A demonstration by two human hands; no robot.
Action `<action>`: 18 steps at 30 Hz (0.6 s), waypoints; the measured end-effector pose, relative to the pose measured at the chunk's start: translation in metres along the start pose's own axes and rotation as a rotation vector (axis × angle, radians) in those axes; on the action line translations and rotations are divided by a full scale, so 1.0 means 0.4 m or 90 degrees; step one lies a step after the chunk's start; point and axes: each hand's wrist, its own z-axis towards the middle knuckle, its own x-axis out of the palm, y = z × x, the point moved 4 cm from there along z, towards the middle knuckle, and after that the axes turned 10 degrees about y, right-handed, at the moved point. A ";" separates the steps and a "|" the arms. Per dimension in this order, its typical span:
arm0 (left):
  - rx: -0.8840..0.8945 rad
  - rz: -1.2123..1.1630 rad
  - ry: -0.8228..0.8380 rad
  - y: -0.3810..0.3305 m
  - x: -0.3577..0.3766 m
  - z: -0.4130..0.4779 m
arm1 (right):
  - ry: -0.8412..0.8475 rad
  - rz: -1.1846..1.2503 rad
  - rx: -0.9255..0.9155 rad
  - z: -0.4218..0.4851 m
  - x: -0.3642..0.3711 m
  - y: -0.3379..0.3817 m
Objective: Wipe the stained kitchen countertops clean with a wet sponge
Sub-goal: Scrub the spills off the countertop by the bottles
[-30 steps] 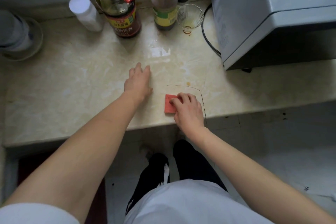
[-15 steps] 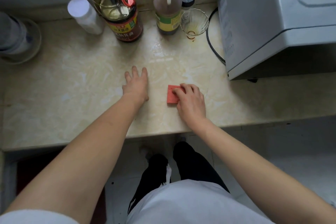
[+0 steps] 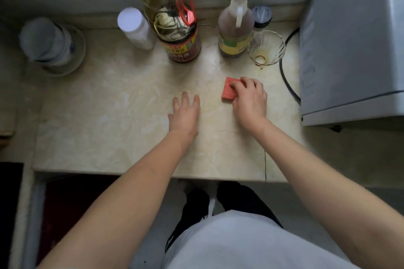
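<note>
A red sponge [image 3: 228, 89] lies flat on the beige marble countertop [image 3: 109, 120], right of centre. My right hand [image 3: 249, 98] grips it from the right, fingers curled over its top and covering its right part. My left hand [image 3: 185, 111] rests flat on the counter to the sponge's left, fingers straight, holding nothing. Yellowish-brown smears [image 3: 215, 107] show on the counter between the two hands, and small brown spots [image 3: 261, 68] sit by the glass.
Along the back stand a white bottle [image 3: 135, 28], a large soy sauce bottle [image 3: 175, 19], a vinegar bottle [image 3: 236, 26], a small shaker [image 3: 262, 17] and a stained glass [image 3: 266, 48]. A grey appliance [image 3: 352, 46] with a black cable [image 3: 286, 81] stands right. A jar in a dish [image 3: 50, 43] is left.
My right hand has pushed the sponge away from the front edge toward the bottles. My left hand has stayed flat on the counter. The view has shifted forward.
</note>
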 end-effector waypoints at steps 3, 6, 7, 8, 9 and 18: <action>-0.002 0.003 -0.002 0.002 -0.001 0.000 | -0.001 -0.005 -0.004 0.042 -0.013 0.018; -0.006 0.003 -0.013 0.003 -0.002 0.002 | 0.013 -0.016 -0.005 0.068 -0.020 0.031; -0.007 0.004 -0.018 0.002 -0.002 0.003 | 0.018 -0.018 -0.002 0.074 -0.023 0.032; -0.009 0.005 -0.022 0.003 -0.002 0.004 | 0.022 -0.020 0.002 0.078 -0.025 0.033; -0.011 0.006 -0.024 0.003 -0.002 0.004 | 0.024 -0.022 0.002 0.079 -0.026 0.033; -0.010 0.007 -0.024 0.007 -0.005 0.004 | 0.010 -0.022 -0.036 0.024 -0.034 0.001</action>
